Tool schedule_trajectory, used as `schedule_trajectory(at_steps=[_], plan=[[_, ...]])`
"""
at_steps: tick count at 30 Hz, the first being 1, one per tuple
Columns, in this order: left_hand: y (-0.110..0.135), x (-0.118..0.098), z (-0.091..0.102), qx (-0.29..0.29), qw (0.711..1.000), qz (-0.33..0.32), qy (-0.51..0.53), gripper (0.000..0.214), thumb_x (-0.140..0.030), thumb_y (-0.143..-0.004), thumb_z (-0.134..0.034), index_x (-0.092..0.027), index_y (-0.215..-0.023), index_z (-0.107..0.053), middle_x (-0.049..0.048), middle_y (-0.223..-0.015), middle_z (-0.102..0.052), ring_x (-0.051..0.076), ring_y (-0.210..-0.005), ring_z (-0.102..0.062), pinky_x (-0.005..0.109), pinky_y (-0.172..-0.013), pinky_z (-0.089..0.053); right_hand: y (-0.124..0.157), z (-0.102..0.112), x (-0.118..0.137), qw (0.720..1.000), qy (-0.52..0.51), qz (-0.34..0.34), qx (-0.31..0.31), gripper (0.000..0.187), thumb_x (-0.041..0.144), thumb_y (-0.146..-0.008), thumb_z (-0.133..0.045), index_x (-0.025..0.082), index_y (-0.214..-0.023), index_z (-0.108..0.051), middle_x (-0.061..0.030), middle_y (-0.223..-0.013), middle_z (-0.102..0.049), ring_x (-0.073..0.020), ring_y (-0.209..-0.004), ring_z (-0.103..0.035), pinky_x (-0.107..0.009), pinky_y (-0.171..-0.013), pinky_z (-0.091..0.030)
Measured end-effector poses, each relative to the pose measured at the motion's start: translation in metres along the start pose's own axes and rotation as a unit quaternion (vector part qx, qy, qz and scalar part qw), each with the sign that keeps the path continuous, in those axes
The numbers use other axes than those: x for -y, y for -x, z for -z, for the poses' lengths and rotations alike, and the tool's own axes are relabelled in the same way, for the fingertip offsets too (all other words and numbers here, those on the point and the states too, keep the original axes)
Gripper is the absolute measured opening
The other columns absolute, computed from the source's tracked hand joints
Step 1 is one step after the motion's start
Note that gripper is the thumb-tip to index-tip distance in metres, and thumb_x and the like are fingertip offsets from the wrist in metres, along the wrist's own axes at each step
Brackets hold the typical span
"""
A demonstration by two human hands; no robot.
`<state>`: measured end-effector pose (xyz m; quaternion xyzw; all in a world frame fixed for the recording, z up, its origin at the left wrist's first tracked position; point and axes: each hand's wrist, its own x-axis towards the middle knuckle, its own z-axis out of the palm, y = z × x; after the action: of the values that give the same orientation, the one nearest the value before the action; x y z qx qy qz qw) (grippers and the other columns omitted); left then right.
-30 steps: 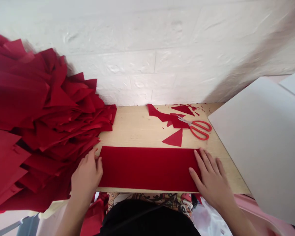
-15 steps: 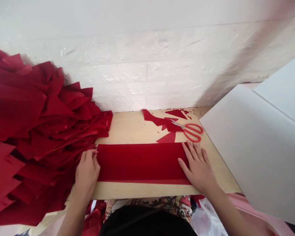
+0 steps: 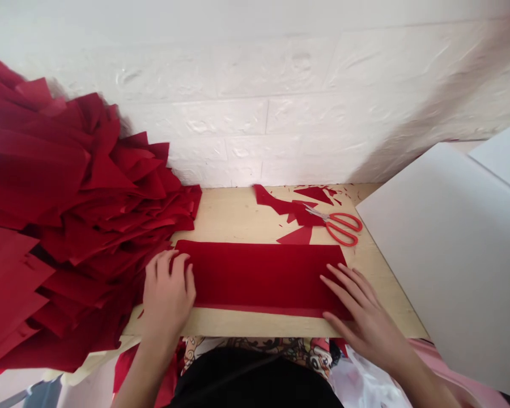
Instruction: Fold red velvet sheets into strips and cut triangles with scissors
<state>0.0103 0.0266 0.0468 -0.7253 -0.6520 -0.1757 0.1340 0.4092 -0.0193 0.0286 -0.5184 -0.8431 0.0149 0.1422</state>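
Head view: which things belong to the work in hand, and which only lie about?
In use now:
- red cloth rectangle
- left hand and right hand, at its ends

Apparently lying about:
- scissors
- red scraps
- white panel

Unclear: red pile

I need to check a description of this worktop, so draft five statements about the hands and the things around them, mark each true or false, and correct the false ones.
1. The left hand is at the left end of the long red piece, the right hand at its right end. True.
2. The scissors have orange-red handles. True.
3. The left hand grips the scissors. False: they lie apart from both hands, blades over red scraps.
4. A heap of red pieces rises to the left of the long red piece. True.
5. The long red piece is crumpled into a ball. False: it lies flat.
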Motion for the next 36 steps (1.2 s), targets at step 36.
schedule_trajectory(at_steps=[36], plan=[[0.007, -0.081, -0.026, 0.038, 0.944, -0.22, 0.242, 0.015, -0.023, -0.097, -0.062, -0.024, -0.103, -0.075, 0.0039, -0.116, -0.074, 0.023, -0.115, -0.063, 0.042, -0.1, -0.055, -0.004, 0.005, -0.016, 0.996, 0.023, 0.062, -0.063, 0.026, 0.025, -0.1, -0.058, 0.02, -0.121, -0.074, -0.0051, -0.128, -0.072, -0.0234, -0.125, -0.065, -0.041, -0.107, -0.057]])
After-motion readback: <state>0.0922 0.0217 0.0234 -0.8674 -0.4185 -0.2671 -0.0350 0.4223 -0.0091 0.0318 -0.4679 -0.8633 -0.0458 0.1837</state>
